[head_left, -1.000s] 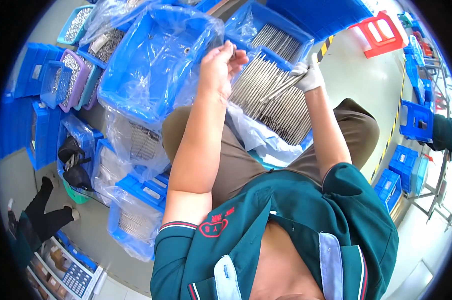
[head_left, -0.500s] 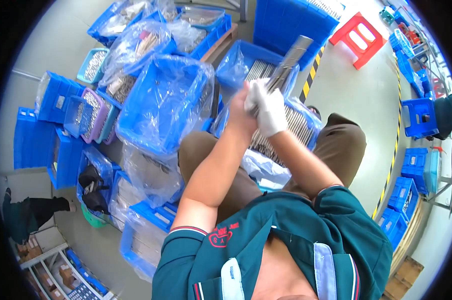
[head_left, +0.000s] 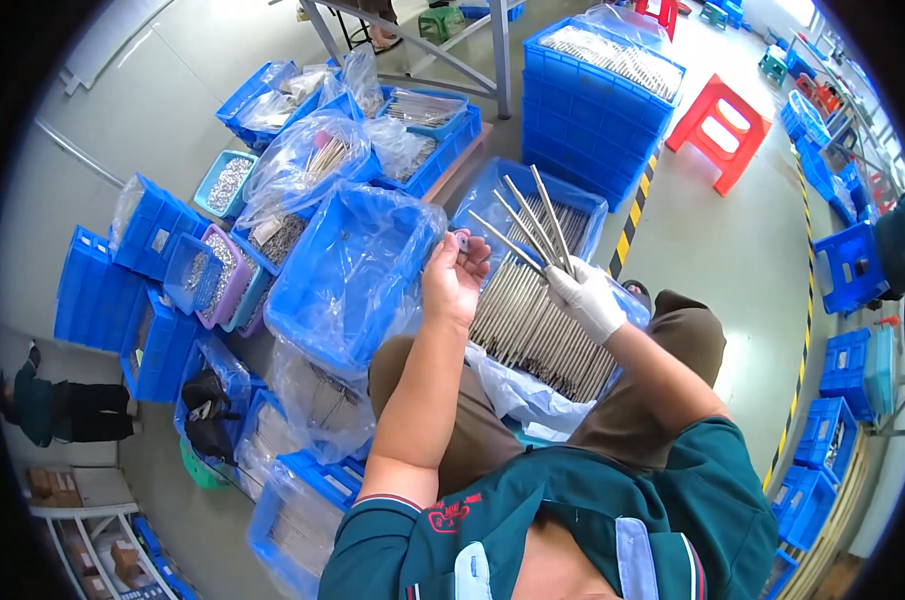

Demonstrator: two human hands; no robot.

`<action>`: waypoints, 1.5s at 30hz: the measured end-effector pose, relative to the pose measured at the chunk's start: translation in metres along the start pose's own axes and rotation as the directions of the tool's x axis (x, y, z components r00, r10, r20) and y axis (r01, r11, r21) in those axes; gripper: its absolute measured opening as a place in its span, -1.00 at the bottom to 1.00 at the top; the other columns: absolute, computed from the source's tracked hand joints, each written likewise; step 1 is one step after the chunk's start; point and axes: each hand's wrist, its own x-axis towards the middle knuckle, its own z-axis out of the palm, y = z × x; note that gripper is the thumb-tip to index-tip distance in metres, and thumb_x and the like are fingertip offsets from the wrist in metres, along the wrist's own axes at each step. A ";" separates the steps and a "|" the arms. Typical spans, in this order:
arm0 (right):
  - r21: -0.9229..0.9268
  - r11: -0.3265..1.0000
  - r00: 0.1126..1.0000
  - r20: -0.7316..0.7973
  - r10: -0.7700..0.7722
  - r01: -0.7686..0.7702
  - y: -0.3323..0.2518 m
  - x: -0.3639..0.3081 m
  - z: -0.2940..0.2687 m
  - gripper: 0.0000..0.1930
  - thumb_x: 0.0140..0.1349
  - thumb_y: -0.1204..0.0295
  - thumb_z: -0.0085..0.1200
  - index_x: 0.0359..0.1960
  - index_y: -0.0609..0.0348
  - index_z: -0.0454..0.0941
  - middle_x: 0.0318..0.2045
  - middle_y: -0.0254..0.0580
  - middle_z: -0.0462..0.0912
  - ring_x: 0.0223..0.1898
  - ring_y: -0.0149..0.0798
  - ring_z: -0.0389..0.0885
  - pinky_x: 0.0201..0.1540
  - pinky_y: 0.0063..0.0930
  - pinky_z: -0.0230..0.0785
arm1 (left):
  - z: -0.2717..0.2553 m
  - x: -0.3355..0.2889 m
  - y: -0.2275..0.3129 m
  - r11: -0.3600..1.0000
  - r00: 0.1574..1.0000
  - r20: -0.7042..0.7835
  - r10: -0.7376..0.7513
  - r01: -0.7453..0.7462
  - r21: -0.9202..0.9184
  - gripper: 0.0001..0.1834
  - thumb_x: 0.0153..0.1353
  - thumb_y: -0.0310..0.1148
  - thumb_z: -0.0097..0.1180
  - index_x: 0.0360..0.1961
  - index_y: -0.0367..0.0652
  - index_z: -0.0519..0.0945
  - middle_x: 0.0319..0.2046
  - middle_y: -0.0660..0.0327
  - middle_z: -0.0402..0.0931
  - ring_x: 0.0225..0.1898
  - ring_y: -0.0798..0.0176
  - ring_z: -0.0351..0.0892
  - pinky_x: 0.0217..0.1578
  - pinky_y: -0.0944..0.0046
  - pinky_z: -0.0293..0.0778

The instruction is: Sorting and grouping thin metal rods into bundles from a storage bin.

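Note:
My right hand, in a white glove, grips several thin metal rods by their lower ends. They fan out upward and to the left. My bare left hand is raised beside the rods, palm up, its fingers loosely curled and apart. A small whitish patch shows near its fingertips; I cannot tell what it is. Below both hands, many similar metal rods lie side by side in a blue crate between my knees. Crumpled white plastic lines its near end.
Left of my left hand stands a blue bin lined with clear plastic. Stacked blue crates rise at the far side, near a red stool. Small tubs of metal parts crowd the left. Another person is at far left.
My hands were together around the bundled rods; now they are apart. The rods have spread into a fan in my right hand. The view has shifted, showing more of the far side.

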 end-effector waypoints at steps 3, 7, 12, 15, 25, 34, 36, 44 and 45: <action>-0.030 0.998 0.998 0.022 0.062 -0.061 0.003 0.004 -0.018 -0.77 0.27 0.28 0.00 -0.43 0.17 0.41 -0.67 -0.45 0.34 -0.61 -0.57 0.26 -0.52 -0.63 0.14 | 0.001 0.001 0.003 0.998 0.999 0.040 -0.022 0.020 0.056 -0.77 0.25 -0.19 0.04 -0.23 -0.11 0.49 -0.33 0.18 0.58 -0.34 0.27 0.56 -0.36 0.31 0.42; -0.343 0.939 1.000 -0.003 -0.025 0.023 0.008 0.003 -0.035 -0.79 0.26 0.32 0.01 -0.35 0.24 0.47 -0.66 -0.39 0.38 -0.60 -0.52 0.34 -0.48 -0.58 0.24 | 0.009 0.001 0.005 0.980 0.996 0.094 -0.001 -0.018 0.198 -0.75 0.22 -0.23 0.10 -0.17 -0.16 0.51 -0.26 0.08 0.59 -0.31 0.28 0.57 -0.31 0.37 0.42; -0.550 0.826 0.987 -0.020 -0.162 0.125 0.014 -0.006 -0.043 -0.78 0.21 0.30 0.04 -0.27 0.22 0.52 -0.49 -0.01 0.55 -0.43 -0.10 0.55 -0.31 -0.37 0.35 | 0.016 -0.002 0.004 0.955 0.991 0.114 -0.070 0.033 0.294 -0.66 0.17 -0.16 0.15 -0.19 -0.22 0.54 -0.28 0.04 0.60 -0.25 0.24 0.59 -0.24 0.35 0.45; -0.573 0.791 0.965 -0.003 -0.263 0.214 0.021 -0.006 -0.051 -0.79 0.20 0.30 0.06 -0.32 0.21 0.50 -0.50 0.03 0.54 -0.42 0.00 0.54 -0.35 -0.31 0.34 | 0.016 -0.003 0.001 0.939 0.986 0.133 -0.097 0.047 0.340 -0.64 0.16 -0.15 0.16 -0.20 -0.25 0.55 -0.28 0.03 0.61 -0.28 0.23 0.61 -0.22 0.35 0.46; -0.608 0.744 0.940 0.014 -0.340 0.278 0.021 -0.009 -0.058 -0.78 0.17 0.29 0.07 -0.32 0.20 0.51 -0.52 0.06 0.55 -0.43 0.08 0.54 -0.37 -0.23 0.37 | 0.028 -0.006 -0.007 0.886 0.957 0.282 -0.066 -0.074 0.457 -0.75 0.20 -0.41 0.11 -0.12 -0.30 0.51 -0.25 0.11 0.60 -0.20 0.29 0.58 -0.12 0.37 0.46; -0.638 0.736 0.951 -0.020 -0.308 0.225 0.021 -0.006 -0.066 -0.77 0.18 0.26 0.06 -0.35 0.19 0.51 -0.53 0.07 0.55 -0.44 0.08 0.54 -0.38 -0.21 0.35 | 0.000 0.004 0.029 0.746 0.981 0.105 0.164 -0.192 0.638 -0.71 0.23 -0.21 0.09 -0.21 -0.23 0.55 -0.37 0.18 0.61 -0.33 0.38 0.56 -0.24 0.44 0.39; -0.717 0.646 0.921 -0.014 -0.389 0.262 0.022 -0.005 -0.067 -0.76 0.18 0.24 0.06 -0.38 0.18 0.51 -0.55 0.06 0.55 -0.47 0.08 0.55 -0.40 -0.19 0.35 | 0.014 -0.002 0.026 0.701 0.969 0.136 0.208 -0.244 0.670 -0.71 0.23 -0.18 0.09 -0.19 -0.18 0.56 -0.34 0.21 0.62 -0.31 0.48 0.51 -0.26 0.50 0.29; -0.780 0.564 0.920 0.039 -0.389 0.272 0.022 -0.008 -0.052 -0.71 0.19 0.17 0.03 -0.48 0.15 0.47 -0.63 -0.01 0.52 -0.54 0.03 0.54 -0.48 -0.21 0.35 | 0.023 -0.009 0.005 0.774 0.959 0.283 0.018 -0.192 0.603 -0.62 0.19 -0.11 0.12 -0.16 -0.22 0.55 -0.24 0.13 0.60 -0.19 0.38 0.51 -0.13 0.41 0.27; -0.781 0.563 0.921 0.039 -0.388 0.271 0.021 -0.008 -0.052 -0.71 0.19 0.17 0.03 -0.48 0.15 0.47 -0.63 -0.01 0.52 -0.54 0.03 0.54 -0.48 -0.21 0.35 | 0.023 -0.008 0.004 0.788 0.964 0.265 0.010 -0.170 0.592 -0.65 0.19 -0.18 0.13 -0.17 -0.26 0.54 -0.26 0.11 0.60 -0.20 0.35 0.53 -0.10 0.40 0.31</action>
